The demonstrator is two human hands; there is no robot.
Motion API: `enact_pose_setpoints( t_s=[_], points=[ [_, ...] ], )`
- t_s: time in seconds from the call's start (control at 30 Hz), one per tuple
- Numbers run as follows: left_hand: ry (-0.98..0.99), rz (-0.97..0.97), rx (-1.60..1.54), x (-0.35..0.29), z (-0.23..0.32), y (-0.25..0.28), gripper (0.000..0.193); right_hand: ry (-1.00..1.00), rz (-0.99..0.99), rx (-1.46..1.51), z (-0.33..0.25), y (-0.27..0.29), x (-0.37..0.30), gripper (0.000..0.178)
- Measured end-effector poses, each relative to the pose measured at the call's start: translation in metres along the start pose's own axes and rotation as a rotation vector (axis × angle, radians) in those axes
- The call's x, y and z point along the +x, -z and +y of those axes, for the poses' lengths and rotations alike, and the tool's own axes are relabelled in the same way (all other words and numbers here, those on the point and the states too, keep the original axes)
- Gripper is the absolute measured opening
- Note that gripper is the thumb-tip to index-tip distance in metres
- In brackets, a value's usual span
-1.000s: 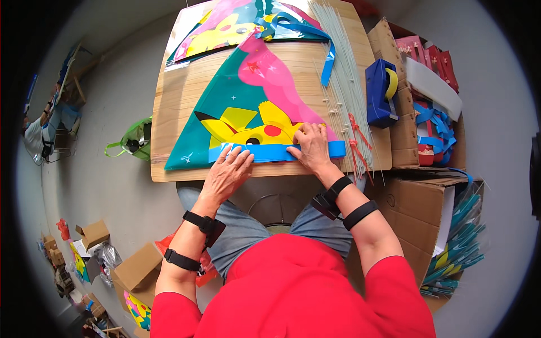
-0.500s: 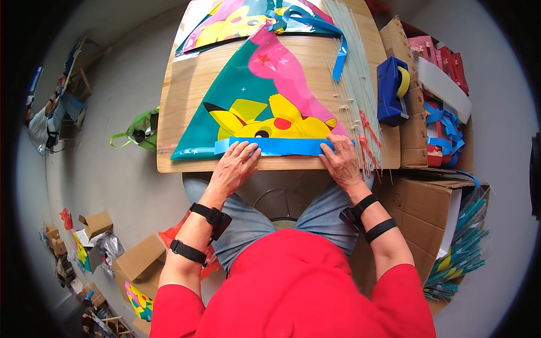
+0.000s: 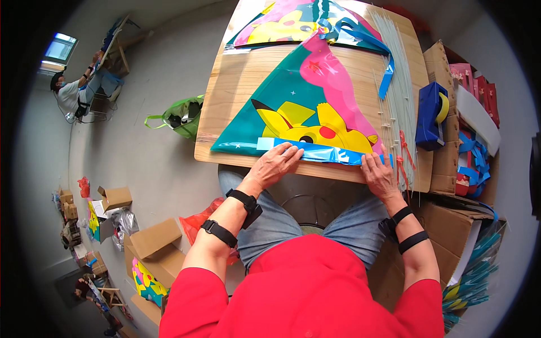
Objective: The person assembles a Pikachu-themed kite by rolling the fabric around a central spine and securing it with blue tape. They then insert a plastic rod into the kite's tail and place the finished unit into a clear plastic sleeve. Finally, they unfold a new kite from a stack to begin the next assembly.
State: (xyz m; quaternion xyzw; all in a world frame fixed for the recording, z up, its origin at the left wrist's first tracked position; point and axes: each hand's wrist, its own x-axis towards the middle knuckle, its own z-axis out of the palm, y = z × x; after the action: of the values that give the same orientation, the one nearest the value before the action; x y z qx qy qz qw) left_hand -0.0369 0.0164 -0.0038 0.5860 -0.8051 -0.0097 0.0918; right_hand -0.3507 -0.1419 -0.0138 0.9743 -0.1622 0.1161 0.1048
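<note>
A triangular plastic sheet [image 3: 282, 90], teal and pink with a yellow cartoon figure, lies on the wooden table. Along its near edge runs a blue strip [image 3: 332, 153], creased and shiny in the middle. My left hand [image 3: 273, 167] is closed on the strip toward its left end, fingertips on top. At the right end my right hand [image 3: 381, 176] grips the same strip, fingers bent over it. Both thumbs are largely hidden. Near the sheet's far tip is a curled blue ribbon [image 3: 386, 79], lying over another printed sheet [image 3: 282, 28].
Thin pale rods [image 3: 397, 84] with red ties lie along the table's right side. Beside it stand a blue tape dispenser [image 3: 431, 118] and cardboard boxes [image 3: 439, 62]. A green bag [image 3: 183, 118] is left of the table. Another person [image 3: 70, 96] works at far left.
The view has shifted, so table and hands appear farther right. The blue strip, flat before, now looks creased and narrower between my hands. Both hands stay on it.
</note>
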Motion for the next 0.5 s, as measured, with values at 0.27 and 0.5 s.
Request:
enact_pose_setpoints(
  t_s=[0.27, 0.5],
  points=[
    [0.003, -0.012, 0.059, 0.000, -0.002, 0.001, 0.044, -0.098, 0.033, 0.175, 0.012, 0.002, 0.010, 0.012],
    [0.142, 0.070, -0.191, 0.014, -0.006, 0.020, 0.042, -0.102, 0.026, 0.228, 0.022, 0.004, 0.006, 0.019]
  ],
)
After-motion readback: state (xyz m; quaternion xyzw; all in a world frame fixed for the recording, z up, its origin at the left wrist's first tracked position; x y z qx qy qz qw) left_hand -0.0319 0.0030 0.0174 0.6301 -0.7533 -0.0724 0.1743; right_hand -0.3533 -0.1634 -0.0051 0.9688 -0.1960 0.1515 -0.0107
